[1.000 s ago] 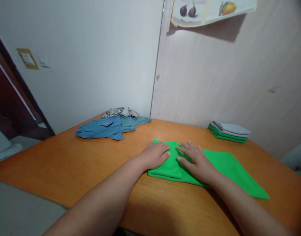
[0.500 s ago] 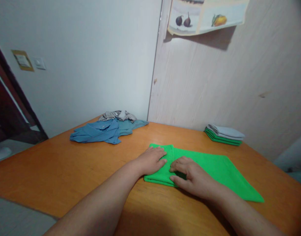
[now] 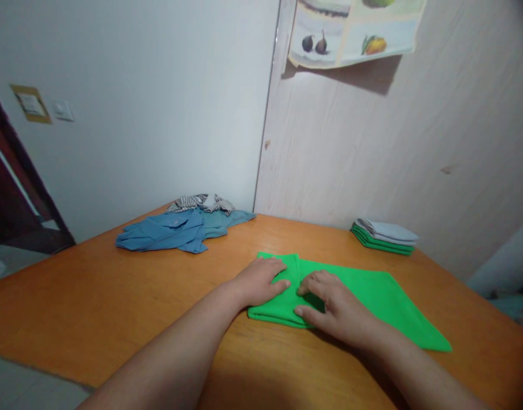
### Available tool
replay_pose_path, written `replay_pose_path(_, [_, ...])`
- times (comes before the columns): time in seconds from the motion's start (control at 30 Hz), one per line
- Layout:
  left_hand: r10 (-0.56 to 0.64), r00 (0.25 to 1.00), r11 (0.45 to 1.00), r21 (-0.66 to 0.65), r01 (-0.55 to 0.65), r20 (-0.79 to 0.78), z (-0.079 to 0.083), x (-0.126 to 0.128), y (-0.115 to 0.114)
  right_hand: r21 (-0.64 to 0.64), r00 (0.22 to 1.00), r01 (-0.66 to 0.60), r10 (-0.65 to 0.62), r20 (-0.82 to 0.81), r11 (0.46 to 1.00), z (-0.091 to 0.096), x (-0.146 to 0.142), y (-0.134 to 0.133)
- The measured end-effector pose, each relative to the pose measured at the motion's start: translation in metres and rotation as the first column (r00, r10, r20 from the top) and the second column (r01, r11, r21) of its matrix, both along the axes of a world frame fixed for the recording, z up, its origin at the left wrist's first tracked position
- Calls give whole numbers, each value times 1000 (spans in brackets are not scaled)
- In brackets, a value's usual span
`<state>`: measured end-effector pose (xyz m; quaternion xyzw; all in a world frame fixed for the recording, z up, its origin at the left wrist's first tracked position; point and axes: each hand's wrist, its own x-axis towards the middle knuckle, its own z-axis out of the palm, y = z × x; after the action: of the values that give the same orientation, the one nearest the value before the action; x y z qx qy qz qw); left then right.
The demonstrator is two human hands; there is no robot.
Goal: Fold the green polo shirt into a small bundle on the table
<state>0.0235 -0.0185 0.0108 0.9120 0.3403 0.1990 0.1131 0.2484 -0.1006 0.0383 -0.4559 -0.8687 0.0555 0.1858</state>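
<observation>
A bright green cloth garment (image 3: 372, 293) lies partly folded on the table, its left end doubled over and its right end tapering to a corner. My left hand (image 3: 262, 280) rests flat on the folded left end, fingers spread. Just to the right, my right hand (image 3: 327, 302) is curved over the middle of the cloth near the fold's edge, thumb apart from the fingers and nothing visible between them. Part of the cloth is hidden under both hands.
On the wooden table (image 3: 167, 296), a loose blue garment (image 3: 163, 230) and a striped cloth (image 3: 201, 202) lie at the back left. A folded stack of grey and green clothes (image 3: 384, 236) sits at the back right. Walls stand behind; a fruit poster (image 3: 350, 34) hangs above.
The whole view has shifted slightly. Both hands stay nearly in place on the green cloth, and its fold looks the same.
</observation>
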Motion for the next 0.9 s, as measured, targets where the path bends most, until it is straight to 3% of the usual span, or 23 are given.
replay_pose_path(0.1, [48, 994, 999, -8, -48, 98, 1, -2, 8, 41, 1000, 10, -10, 6, 999, -5, 6, 4])
replay_pose_path(0.2, [178, 963, 984, -18, -178, 200, 1, -8, 18, 38, 1000, 16, -17, 8, 999, -12, 12, 9])
replay_pose_path(0.37, [389, 852, 920, -99, -379, 350, 0, -23, 39, 93, 988, 107, -95, -125, 990, -18, 19, 18])
replay_pose_path(0.5, [513, 787, 858, -194, -475, 342, -3, -32, 51, 121, 978, 170, -152, -144, 978, -18, 20, 24])
replay_pose_path(0.73, [478, 822, 877, -224, -426, 308, -11, -25, 51, 99, 975, 193, -180, -126, 976, -3, 11, 31])
replay_pose_path(0.9, [426, 850, 902, -220, -372, 311, -13, -17, 50, 39, 969, 246, -247, 9, 968, -2, -17, 38])
